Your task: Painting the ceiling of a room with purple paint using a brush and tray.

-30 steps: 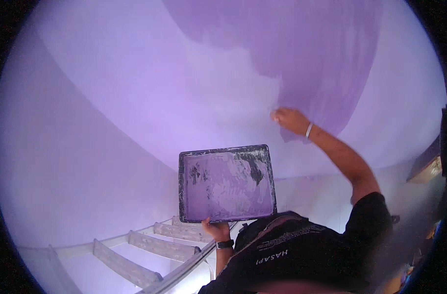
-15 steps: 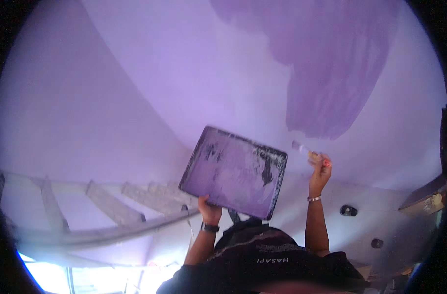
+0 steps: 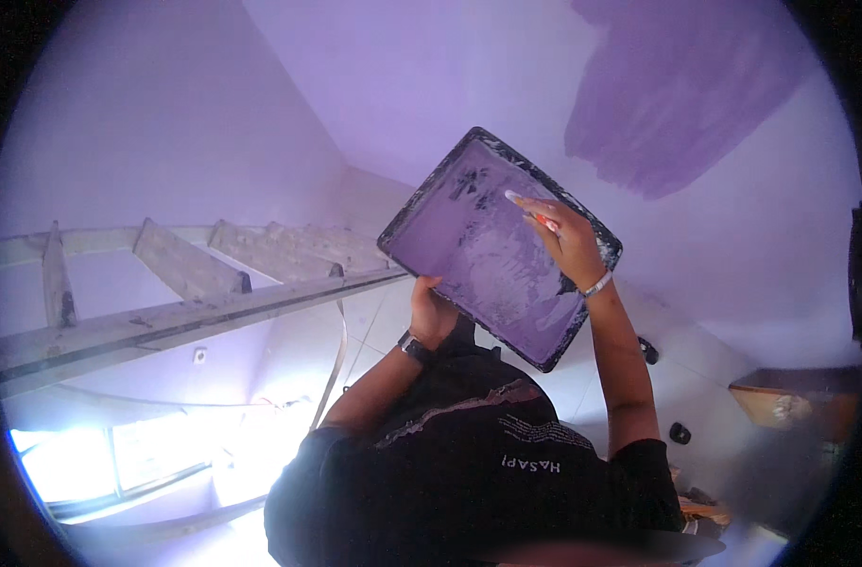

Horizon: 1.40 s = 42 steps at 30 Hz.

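A black paint tray (image 3: 507,246), coated inside with purple paint, is tilted in front of me. My left hand (image 3: 433,314) is closed on its near left edge, thumb over the rim. My right hand (image 3: 571,244) grips a paintbrush (image 3: 546,222) with a reddish-orange handle end, held over the tray's inside. The brush's pale lower part points to the tray's middle; whether the bristles touch the paint cannot be made out. Beyond the tray, a darker purple painted patch (image 3: 677,104) covers part of the pale lilac wall (image 3: 431,66).
A paint-spotted ladder (image 3: 190,265) with wide steps stretches across the left side. Bright windows (image 3: 119,458) show at lower left. On the pale floor lie small dark objects (image 3: 680,434), and a wooden piece of furniture (image 3: 795,402) stands at right.
My right hand has brought the brush from near the wall's painted patch to over the tray. The view has shifted, and the tray appears higher and more turned.
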Each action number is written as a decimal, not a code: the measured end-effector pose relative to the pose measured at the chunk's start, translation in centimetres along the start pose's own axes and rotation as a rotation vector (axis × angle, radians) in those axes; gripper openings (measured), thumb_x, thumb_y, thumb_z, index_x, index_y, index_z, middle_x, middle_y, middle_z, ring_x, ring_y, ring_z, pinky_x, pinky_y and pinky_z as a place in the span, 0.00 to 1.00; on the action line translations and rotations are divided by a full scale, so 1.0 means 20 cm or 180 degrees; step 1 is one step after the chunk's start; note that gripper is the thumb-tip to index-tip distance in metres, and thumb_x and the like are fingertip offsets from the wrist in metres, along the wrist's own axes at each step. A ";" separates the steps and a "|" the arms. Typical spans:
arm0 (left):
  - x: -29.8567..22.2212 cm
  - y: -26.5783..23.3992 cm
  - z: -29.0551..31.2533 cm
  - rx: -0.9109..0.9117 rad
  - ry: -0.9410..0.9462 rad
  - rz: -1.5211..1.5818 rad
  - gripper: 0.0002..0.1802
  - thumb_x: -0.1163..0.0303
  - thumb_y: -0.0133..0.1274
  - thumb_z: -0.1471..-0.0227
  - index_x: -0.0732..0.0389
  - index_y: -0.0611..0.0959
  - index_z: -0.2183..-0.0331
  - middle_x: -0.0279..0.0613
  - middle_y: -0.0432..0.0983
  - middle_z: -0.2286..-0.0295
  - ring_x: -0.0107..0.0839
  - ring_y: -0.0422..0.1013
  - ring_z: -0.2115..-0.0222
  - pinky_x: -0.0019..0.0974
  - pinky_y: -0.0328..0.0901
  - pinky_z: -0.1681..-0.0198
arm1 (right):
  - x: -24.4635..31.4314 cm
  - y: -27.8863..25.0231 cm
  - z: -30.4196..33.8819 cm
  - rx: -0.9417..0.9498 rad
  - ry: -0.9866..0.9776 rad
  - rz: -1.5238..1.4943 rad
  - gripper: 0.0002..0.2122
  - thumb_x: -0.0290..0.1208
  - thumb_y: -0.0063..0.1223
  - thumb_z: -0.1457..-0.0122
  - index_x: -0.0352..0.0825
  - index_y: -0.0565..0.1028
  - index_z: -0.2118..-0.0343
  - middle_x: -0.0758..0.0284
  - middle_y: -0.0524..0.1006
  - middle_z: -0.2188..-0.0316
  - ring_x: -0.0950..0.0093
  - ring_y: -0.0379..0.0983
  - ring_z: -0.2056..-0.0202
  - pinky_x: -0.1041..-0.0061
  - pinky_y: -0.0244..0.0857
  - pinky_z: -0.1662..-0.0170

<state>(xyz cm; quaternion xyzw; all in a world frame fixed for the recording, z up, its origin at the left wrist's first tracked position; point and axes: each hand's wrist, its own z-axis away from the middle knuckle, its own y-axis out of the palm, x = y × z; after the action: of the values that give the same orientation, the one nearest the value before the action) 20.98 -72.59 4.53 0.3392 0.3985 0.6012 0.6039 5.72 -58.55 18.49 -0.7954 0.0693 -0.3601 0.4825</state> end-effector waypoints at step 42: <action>-0.07 0.00 -0.15 0.0072 -0.0026 -0.0043 0.26 0.65 0.46 0.60 0.61 0.67 0.55 0.40 0.68 0.58 0.39 0.63 0.56 0.45 0.57 0.52 | -0.17 -0.09 0.04 -0.2130 0.2728 -0.4220 0.11 0.36 0.45 0.42 0.32 0.68 0.63 0.58 0.74 0.64 0.70 0.72 0.61 0.71 0.68 0.57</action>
<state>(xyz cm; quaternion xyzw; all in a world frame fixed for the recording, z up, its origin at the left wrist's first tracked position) 18.43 -74.12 3.31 0.3458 0.4050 0.5912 0.6057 3.34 -55.46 18.09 -0.5674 -0.1310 -0.7979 -0.1557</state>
